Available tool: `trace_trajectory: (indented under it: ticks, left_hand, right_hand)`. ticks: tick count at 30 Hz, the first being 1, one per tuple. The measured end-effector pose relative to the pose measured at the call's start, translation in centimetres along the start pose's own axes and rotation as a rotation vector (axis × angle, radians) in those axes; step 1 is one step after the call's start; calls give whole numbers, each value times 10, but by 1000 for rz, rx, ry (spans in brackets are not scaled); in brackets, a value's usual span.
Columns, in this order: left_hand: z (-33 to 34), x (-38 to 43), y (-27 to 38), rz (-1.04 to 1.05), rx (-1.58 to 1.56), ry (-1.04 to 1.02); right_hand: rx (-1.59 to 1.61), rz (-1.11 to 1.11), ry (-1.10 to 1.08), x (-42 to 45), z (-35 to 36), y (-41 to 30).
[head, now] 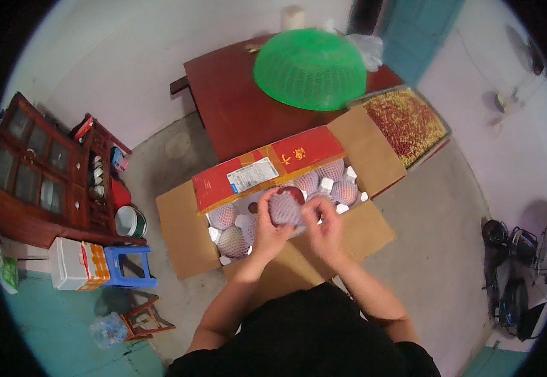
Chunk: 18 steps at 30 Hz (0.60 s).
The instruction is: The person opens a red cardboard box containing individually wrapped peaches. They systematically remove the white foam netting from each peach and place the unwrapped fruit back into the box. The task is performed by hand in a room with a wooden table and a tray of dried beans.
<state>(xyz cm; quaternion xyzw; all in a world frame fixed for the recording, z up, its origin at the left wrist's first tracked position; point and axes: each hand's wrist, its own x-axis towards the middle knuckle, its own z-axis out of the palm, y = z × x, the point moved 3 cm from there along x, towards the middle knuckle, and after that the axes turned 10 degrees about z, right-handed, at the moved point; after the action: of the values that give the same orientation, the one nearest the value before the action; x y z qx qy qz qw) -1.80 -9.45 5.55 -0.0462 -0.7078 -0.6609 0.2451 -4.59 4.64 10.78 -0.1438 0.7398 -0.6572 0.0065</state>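
My left hand (271,231) holds a dark red round fruit (293,192) partly covered by a foam net sleeve (285,209). At the sleeve's right side is my right hand (324,225), slightly blurred, its thumb and fingers close to the foam; whether they pinch it I cannot tell. Below both hands an open cardboard box (254,170) with red outer flaps holds several net-wrapped fruits, such as one at the left (234,242) and one at the right (344,192), set among white dividers. The hands hide the middle of the box.
Behind the box stands a dark red table (226,103) with a green mesh dome cover (310,70). A tray of red and yellow kernels or grains (403,123) lies to the right. At the left are a wooden cabinet (42,169), a blue plastic stool (129,266) and a white foam box (68,264).
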Motion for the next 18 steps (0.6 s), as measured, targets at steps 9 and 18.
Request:
trace_trajectory:
  ticks: [9,18]
  left_hand:
    - [-2,-3,12,-328,-1111,74]
    - [7,-13,15,-700,-1403,127]
  right_hand:
    - [168,42,-249,-47,21,-20]
    - [411,245,-143,-12,-9,-10]
